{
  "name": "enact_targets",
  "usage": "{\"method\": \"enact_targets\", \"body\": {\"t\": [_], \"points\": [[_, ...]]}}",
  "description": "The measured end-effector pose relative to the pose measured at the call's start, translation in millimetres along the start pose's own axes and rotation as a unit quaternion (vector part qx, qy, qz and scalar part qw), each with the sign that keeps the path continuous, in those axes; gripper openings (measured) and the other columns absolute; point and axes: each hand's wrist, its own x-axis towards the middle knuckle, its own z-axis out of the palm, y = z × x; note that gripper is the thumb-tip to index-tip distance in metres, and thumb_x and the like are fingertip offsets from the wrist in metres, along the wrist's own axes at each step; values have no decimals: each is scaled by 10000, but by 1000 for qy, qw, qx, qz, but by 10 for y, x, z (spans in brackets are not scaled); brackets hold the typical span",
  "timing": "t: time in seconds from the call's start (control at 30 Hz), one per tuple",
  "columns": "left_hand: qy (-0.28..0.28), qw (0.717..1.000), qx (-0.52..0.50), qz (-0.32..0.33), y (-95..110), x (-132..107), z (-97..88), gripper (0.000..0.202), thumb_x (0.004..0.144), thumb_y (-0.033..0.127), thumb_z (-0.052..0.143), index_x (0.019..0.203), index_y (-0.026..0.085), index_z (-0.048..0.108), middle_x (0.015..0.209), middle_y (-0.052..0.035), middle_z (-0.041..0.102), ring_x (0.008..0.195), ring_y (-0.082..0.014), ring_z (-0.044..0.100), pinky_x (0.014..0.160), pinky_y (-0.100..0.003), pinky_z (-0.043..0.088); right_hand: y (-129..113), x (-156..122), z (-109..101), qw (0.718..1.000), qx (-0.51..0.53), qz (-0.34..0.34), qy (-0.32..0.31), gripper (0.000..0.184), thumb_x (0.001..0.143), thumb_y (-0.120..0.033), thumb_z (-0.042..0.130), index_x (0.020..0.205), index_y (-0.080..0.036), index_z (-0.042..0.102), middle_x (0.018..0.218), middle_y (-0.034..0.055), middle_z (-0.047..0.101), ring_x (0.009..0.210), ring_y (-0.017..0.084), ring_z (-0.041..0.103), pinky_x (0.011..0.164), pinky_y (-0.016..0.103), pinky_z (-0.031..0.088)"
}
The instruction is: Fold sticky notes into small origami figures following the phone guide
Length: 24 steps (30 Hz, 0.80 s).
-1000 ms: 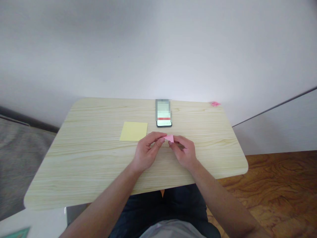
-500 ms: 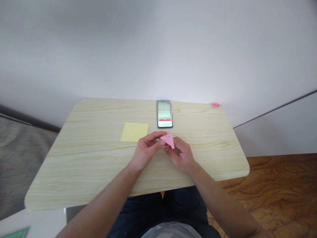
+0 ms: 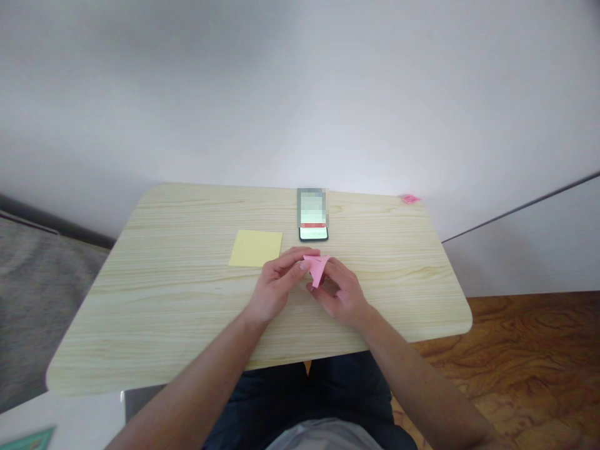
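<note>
Two bare hands, one left (image 3: 274, 287) and one right (image 3: 345, 295), and one folded pink paper piece (image 3: 317, 267) at one pale wood-grain table (image 3: 164, 281); from them, one flat yellow paper square (image 3: 255, 248) at ten o'clock, one black-edged rectangular phone (image 3: 314, 234) at twelve, one small pink folded-looking item (image 3: 411, 199) at two.

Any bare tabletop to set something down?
Bare room lies from the yellow paper to the left edge of the table, and between the phone and the small pink piece near the far right corner. Crowded: the middle, where left hand and right hand hold the folded pink paper.
</note>
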Motion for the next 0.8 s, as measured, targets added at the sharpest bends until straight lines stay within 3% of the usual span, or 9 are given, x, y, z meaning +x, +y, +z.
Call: {"method": "enact_targets", "body": {"t": [0.2, 0.33, 0.63, 0.8], "points": [[8, 999, 31, 11, 42, -8, 45, 272, 963, 321, 664, 1206, 247, 761, 1249, -73, 713, 1189, -225, 639, 1060, -348, 488, -40, -6, -14, 997, 66, 38, -6, 432, 873, -247, 731, 1293, -298, 648, 1121, 74, 647, 999, 249, 616, 893, 399, 518], [14, 998, 47, 36, 50, -4, 46, 277, 972, 331, 650, 1212, 241, 756, 1267, -80, 701, 1206, -230, 626, 1089, -368, 470, -36, -11, -34, 985, 150, 78, -30, 526, 828, -352, 804, 1322, -292, 635, 1014, 44, 585, 868, 204, 547, 778, 352, 487], [28, 987, 130, 90, 3, -25, 39, 278, 987, 299, 625, 1236, 279, 745, 1275, -78, 695, 1215, -232, 620, 1072, -388, 488, 37, 30, -37, 923, 346, 157, -57, 370, 744, -382, 874, 1031, -250, 682, 764, -37, 442, 690, 130, 409, 607, 259, 380], [37, 982, 162, 96, -19, -30, 33, 273, 961, 316, 661, 1214, 289, 761, 1255, -85, 703, 1201, -250, 631, 1055, -413, 510, 88, 45, -14, 924, 335, 183, -35, 363, 739, -452, 861, 1003, -249, 716, 799, -12, 567, 747, 161, 512, 692, 303, 480]]}}
